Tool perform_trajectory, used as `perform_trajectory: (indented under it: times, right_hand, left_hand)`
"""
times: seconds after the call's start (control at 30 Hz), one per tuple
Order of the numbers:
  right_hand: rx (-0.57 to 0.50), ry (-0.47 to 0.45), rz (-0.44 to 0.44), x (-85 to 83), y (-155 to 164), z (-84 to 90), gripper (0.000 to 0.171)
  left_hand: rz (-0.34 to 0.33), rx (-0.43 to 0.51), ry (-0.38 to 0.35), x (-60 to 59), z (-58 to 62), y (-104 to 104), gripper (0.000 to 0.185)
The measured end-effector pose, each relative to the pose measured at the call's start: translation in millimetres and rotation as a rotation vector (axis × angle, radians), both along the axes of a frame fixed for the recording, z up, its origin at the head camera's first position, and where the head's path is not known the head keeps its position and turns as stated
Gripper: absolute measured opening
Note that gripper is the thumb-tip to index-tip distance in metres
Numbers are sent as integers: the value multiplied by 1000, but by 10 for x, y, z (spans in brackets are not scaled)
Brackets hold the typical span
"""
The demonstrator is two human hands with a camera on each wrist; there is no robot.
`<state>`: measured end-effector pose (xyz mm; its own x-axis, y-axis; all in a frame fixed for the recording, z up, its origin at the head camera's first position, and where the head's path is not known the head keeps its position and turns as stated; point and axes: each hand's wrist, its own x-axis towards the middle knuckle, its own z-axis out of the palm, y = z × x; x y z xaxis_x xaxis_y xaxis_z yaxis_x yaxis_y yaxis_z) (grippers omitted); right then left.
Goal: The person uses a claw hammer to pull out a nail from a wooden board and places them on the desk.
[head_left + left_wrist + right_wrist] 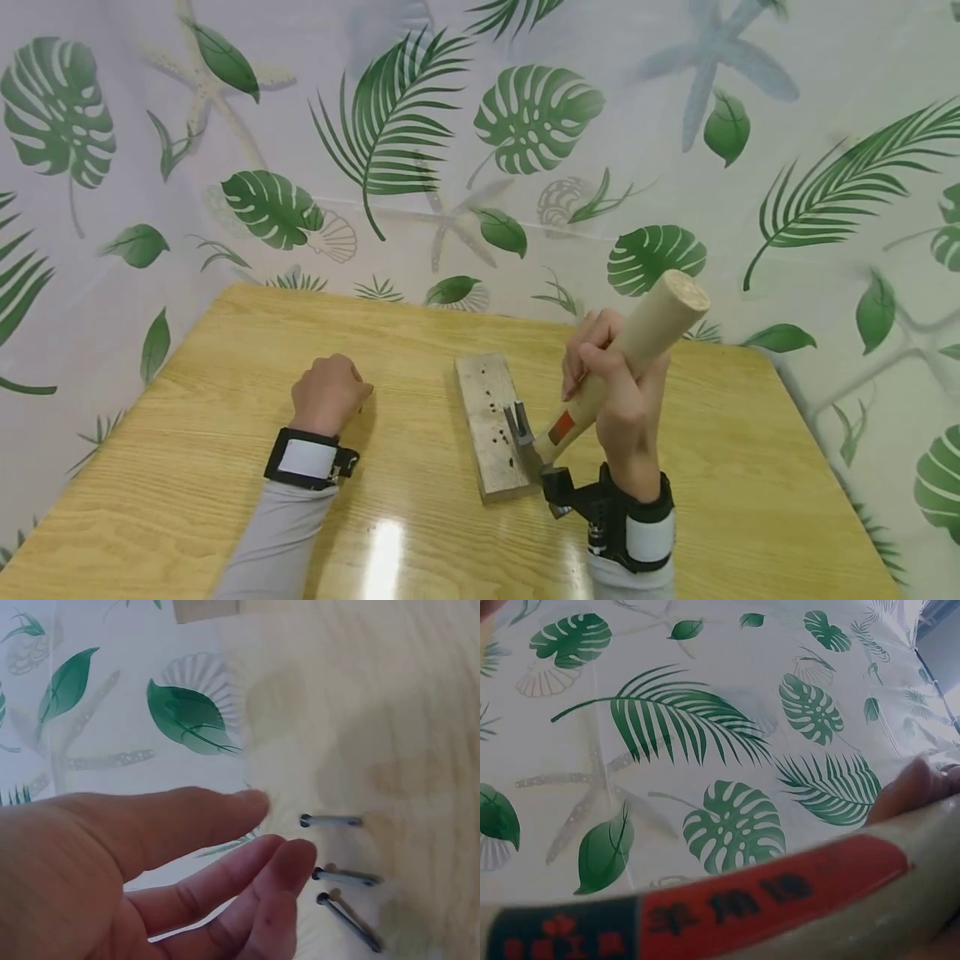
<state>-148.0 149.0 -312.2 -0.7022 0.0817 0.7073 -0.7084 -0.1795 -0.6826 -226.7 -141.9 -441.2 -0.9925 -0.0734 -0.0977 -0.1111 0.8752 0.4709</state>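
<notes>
My right hand grips the pale wooden handle of a hammer, butt end raised toward the back right. The hammer's metal head rests on the right edge of a small wooden block pitted with several dark holes. In the right wrist view the handle's red label fills the bottom, with a fingertip on it. My left hand rests on the table left of the block, fingers loosely curled and holding nothing. Next to its fingers lie three loose nails on the tabletop.
The light wooden table is backed on all sides by a curtain printed with green leaves. Both wrists wear black-and-white camera straps. Bare tabletop lies at the front and far right.
</notes>
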Motion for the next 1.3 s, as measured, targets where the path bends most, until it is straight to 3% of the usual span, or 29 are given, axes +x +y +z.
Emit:
perform_trajectory:
  times: [0.1, 0.2, 0.33, 0.47, 0.57, 0.77, 1.0, 1.3]
  right_hand:
    - [-50, -6, -80, 8, 79, 11, 23]
    - [-164, 2, -158, 26, 178, 21, 25]
    - [-218, 45, -222, 46, 333, 16, 37]
    - [-120, 68, -257, 64, 484, 3, 64]
    - [-16, 33, -278, 92, 590, -6, 70]
    - [100, -128, -271, 161, 793, -114, 67]
    - [192, -374, -342, 52, 1026, -351, 61]
    - [222, -415, -377, -149, 1065, -517, 60]
  left_hand:
    - [-3, 22, 23, 0, 18, 34, 35]
    - [-22, 34, 46, -5, 32, 64, 30]
    - [-54, 36, 55, -8, 35, 69, 31]
    - [-91, 55, 46, 2, 58, 64, 37]
    - [-118, 86, 43, 8, 84, 84, 42]
    - [-156, 103, 27, 26, 118, 141, 44]
    - [-173, 105, 95, -18, 101, 192, 21]
    - [-183, 126, 125, 17, 90, 257, 22]
